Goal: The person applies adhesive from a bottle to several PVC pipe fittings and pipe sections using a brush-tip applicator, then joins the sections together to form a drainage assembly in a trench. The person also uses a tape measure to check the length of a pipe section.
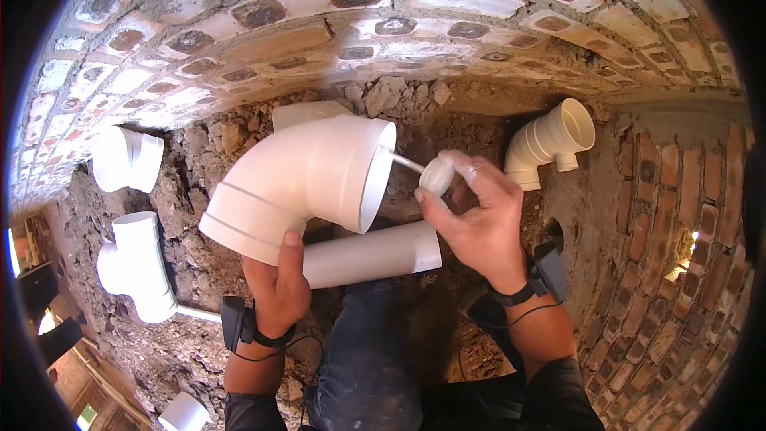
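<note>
My left hand (278, 291) grips a large white plastic pipe elbow (295, 164) from below, thumb on its near side and the other fingers mostly hidden. The elbow's open mouth faces right. Between the thumb and fingers of my right hand (488, 228) is a white-capped applicator (437, 177). Its thin rod points left into the mouth of the elbow, where the tip is out of sight. Below the elbow, a straight white pipe (367, 255) lies across above my legs, partly covered by my left hand and the elbow.
A branched elbow fitting (550, 144) stands at the right by the brick wall (670, 247). On the rough soil at the left are a short fitting (128, 160), a tee fitting (144, 267) and a small white pipe piece (184, 413). Another brick wall (319, 16) rises ahead.
</note>
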Available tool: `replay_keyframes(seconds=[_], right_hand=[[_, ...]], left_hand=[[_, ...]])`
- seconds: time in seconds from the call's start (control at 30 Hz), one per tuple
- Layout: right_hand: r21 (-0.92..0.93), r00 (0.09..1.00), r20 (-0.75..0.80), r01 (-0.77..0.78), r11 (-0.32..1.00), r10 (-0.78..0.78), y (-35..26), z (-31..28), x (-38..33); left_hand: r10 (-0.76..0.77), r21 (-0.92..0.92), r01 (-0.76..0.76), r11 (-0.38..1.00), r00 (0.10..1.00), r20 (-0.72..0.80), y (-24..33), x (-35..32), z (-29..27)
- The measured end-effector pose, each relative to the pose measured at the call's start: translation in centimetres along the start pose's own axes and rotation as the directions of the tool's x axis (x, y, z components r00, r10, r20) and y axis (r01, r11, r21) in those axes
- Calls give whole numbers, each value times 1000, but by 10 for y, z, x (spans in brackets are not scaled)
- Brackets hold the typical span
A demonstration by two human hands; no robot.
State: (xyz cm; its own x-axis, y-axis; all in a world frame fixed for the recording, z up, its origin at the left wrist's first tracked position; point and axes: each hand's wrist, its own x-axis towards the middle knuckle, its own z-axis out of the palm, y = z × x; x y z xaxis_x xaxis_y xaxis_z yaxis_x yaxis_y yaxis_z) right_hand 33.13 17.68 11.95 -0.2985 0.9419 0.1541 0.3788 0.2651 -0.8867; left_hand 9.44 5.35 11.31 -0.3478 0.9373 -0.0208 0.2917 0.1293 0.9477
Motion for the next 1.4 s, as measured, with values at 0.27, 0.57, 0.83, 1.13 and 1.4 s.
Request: replay_keyframes(seconds=[0.27, 0.57, 0.83, 1.13, 1.4], right_hand=[[422, 937, -4, -316, 849, 351, 26, 26, 11], [411, 872, -107, -399, 820, 478, 38, 47, 31], [467, 744, 108, -623, 628, 659, 65, 51, 28], [189, 992, 110, -84, 978, 64, 88, 103, 49], [195, 937, 244, -299, 934, 249, 92, 81, 56]], left_hand=[[-217, -287, 99, 953, 883, -416, -22, -3, -35], [-228, -266, 70, 961, 744, -628, -47, -11, -75], [-271, -408, 110, 906, 892, -361, -42, -16, -62], [-318, -477, 121, 871, 877, -359, -34, -17, -57], [-322, -298, 241, 924, 910, -261, -26, -12, -56]])
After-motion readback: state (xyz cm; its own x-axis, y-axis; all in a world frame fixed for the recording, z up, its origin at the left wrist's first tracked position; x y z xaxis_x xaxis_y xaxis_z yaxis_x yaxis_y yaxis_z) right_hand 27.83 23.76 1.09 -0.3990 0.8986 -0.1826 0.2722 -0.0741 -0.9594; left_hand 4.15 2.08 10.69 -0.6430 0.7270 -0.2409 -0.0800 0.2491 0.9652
